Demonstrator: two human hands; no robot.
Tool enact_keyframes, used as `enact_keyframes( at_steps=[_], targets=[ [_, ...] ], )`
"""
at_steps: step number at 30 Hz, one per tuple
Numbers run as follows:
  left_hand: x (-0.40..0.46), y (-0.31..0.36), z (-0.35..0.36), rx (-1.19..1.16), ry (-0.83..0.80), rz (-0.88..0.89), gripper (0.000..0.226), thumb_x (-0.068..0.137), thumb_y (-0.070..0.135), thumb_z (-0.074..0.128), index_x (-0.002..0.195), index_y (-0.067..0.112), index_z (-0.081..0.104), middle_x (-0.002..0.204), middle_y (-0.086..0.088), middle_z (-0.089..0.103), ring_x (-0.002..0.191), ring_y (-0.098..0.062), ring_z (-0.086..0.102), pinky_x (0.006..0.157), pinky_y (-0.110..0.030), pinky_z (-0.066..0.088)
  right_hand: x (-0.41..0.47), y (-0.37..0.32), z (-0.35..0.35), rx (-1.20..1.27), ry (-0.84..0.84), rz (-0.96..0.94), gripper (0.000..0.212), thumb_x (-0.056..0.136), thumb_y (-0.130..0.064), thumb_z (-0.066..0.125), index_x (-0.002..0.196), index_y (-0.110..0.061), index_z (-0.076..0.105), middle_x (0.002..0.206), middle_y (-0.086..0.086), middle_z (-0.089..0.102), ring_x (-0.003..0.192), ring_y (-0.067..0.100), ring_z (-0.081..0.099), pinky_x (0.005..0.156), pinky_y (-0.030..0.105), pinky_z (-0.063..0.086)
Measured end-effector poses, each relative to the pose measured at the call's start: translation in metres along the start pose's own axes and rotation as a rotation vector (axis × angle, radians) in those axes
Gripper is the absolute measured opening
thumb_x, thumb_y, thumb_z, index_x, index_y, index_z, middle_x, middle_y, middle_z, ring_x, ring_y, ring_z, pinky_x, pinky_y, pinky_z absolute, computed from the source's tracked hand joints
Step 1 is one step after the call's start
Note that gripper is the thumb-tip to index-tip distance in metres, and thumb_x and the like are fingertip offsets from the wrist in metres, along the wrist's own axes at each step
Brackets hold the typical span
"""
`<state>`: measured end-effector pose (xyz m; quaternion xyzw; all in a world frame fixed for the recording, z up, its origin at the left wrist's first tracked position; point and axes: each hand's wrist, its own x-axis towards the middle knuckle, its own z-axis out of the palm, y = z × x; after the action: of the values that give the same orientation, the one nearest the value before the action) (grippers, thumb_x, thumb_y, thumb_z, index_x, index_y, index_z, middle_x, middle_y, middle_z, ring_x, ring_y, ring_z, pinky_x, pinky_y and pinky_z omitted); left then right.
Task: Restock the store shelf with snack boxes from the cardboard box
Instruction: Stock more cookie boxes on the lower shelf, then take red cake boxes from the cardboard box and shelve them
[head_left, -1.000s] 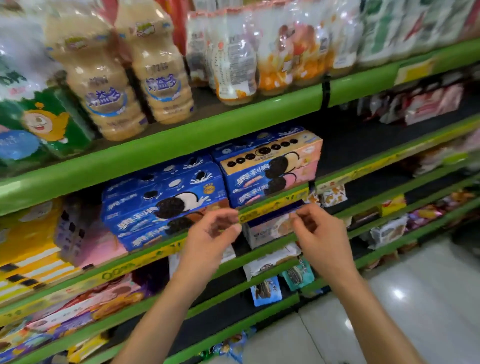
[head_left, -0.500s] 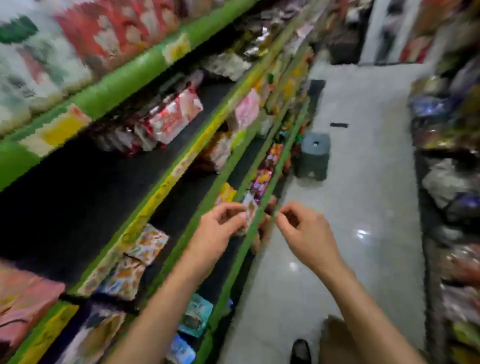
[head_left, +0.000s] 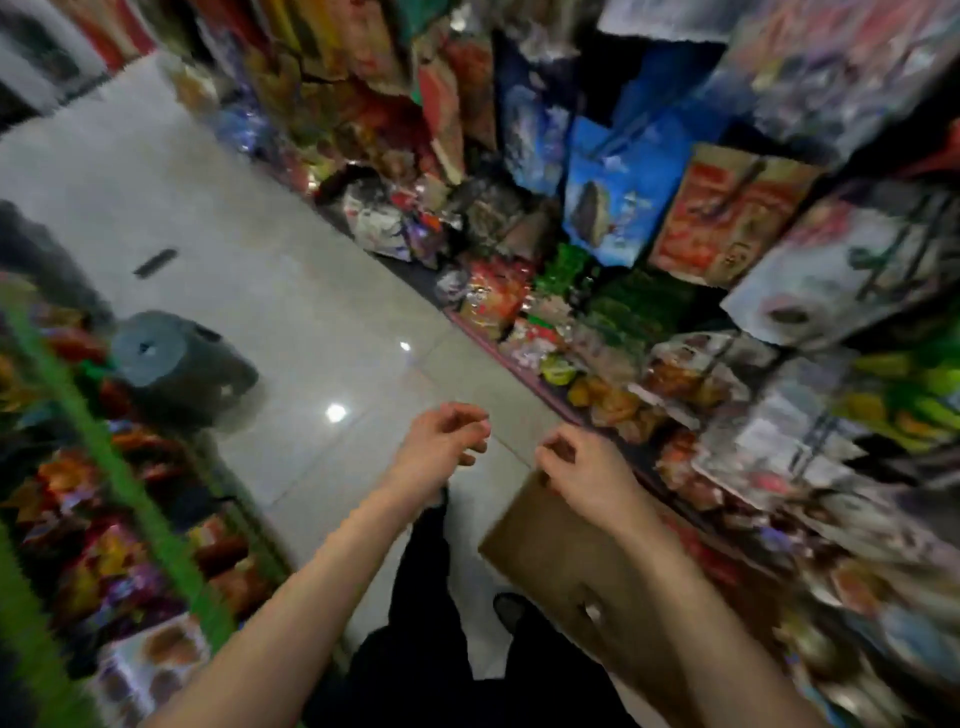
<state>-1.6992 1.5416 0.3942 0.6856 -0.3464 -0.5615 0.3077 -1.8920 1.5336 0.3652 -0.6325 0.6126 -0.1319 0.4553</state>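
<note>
My feed is dim and heavily motion-blurred, the shelves (head_left: 779, 364) smearing and bending toward the edges, with white overhead-light glare spots on the glossy floor (head_left: 291, 332).

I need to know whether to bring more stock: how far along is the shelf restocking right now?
Done: cannot tell, the green-edged shelf is blurred. In hand: nothing; the left hand and right hand are loosely curled and empty, above the cardboard box on the floor. Left: taking snack boxes from it; its contents are not visible.
</note>
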Motion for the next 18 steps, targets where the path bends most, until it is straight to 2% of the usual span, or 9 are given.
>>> enact_keyframes(
  at_steps=[2,4,7,8,10,12,14,16,18],
  targets=[
    [0.036,-0.013,0.027,0.073,-0.149,-0.062,0.008,0.092,0.008,0.063,0.099,0.008,0.066,0.083,-0.003,0.065,0.076,-0.018,0.062,0.066,-0.026,0.048,-0.003,0.035,-0.001,0.019,0.032,0.152,0.013,0.093,-0.033,0.062,0.096,-0.022,0.069,0.092,-0.007,0.071,0.081,0.008,0.064,0.072,0.027,0.048],
    [0.072,-0.037,0.054,0.172,-0.291,-0.132,0.007,0.093,0.009,0.062,0.098,0.011,0.066,0.090,-0.006,0.067,0.083,-0.022,0.064,0.070,-0.029,0.049,-0.010,0.069,0.010,0.062,0.097,0.308,0.008,0.093,-0.033,0.062,0.097,-0.027,0.067,0.093,-0.011,0.068,0.079,0.000,0.060,0.068,0.016,0.043],
    [0.117,-0.079,0.088,0.351,-0.482,-0.192,0.008,0.092,0.013,0.063,0.097,0.017,0.068,0.102,-0.006,0.070,0.096,-0.024,0.065,0.083,-0.034,0.051,-0.021,0.108,0.042,0.187,0.190,0.541,0.011,0.093,-0.028,0.063,0.102,-0.024,0.068,0.096,-0.008,0.070,0.084,0.007,0.065,0.074,0.021,0.049],
    [0.129,-0.093,0.098,0.415,-0.532,-0.212,0.010,0.092,0.015,0.064,0.101,0.017,0.069,0.104,-0.005,0.070,0.096,-0.023,0.064,0.085,-0.035,0.051,-0.025,0.120,0.055,0.229,0.208,0.620,0.011,0.094,-0.027,0.063,0.102,-0.023,0.068,0.093,-0.007,0.069,0.081,0.007,0.065,0.070,0.016,0.048],
    [0.147,-0.118,0.114,0.499,-0.603,-0.268,0.016,0.093,0.017,0.063,0.108,0.013,0.068,0.103,-0.006,0.069,0.088,-0.020,0.063,0.078,-0.034,0.050,-0.033,0.137,0.077,0.295,0.242,0.723,0.004,0.095,-0.028,0.062,0.097,-0.028,0.066,0.085,-0.011,0.066,0.071,-0.002,0.058,0.058,0.005,0.039],
    [0.154,-0.139,0.126,0.564,-0.658,-0.314,0.014,0.093,0.018,0.062,0.106,0.014,0.068,0.100,-0.006,0.068,0.081,-0.016,0.061,0.072,-0.029,0.049,-0.043,0.154,0.098,0.360,0.278,0.780,0.006,0.096,-0.029,0.060,0.093,-0.029,0.066,0.082,-0.012,0.064,0.069,-0.002,0.056,0.057,0.009,0.039],
    [0.156,-0.157,0.135,0.646,-0.692,-0.347,0.011,0.093,0.020,0.063,0.103,0.018,0.066,0.096,0.000,0.066,0.080,-0.012,0.060,0.073,-0.028,0.051,-0.052,0.171,0.115,0.441,0.304,0.854,0.011,0.096,-0.029,0.059,0.097,-0.024,0.069,0.083,-0.009,0.065,0.075,0.009,0.061,0.067,0.026,0.050],
    [0.157,-0.174,0.140,0.723,-0.711,-0.376,0.014,0.093,0.022,0.064,0.107,0.021,0.066,0.096,0.005,0.064,0.086,-0.012,0.061,0.078,-0.030,0.053,-0.058,0.189,0.129,0.501,0.329,0.898,0.010,0.095,-0.028,0.059,0.098,-0.024,0.068,0.082,-0.009,0.066,0.079,0.013,0.064,0.075,0.034,0.053],
    [0.161,-0.192,0.147,0.808,-0.712,-0.401,0.023,0.093,0.024,0.063,0.117,0.021,0.064,0.106,0.003,0.063,0.098,-0.017,0.062,0.087,-0.034,0.055,-0.063,0.209,0.143,0.581,0.372,0.916,0.008,0.095,-0.028,0.059,0.098,-0.026,0.066,0.084,-0.005,0.068,0.081,0.015,0.064,0.076,0.035,0.053]
  ],
)
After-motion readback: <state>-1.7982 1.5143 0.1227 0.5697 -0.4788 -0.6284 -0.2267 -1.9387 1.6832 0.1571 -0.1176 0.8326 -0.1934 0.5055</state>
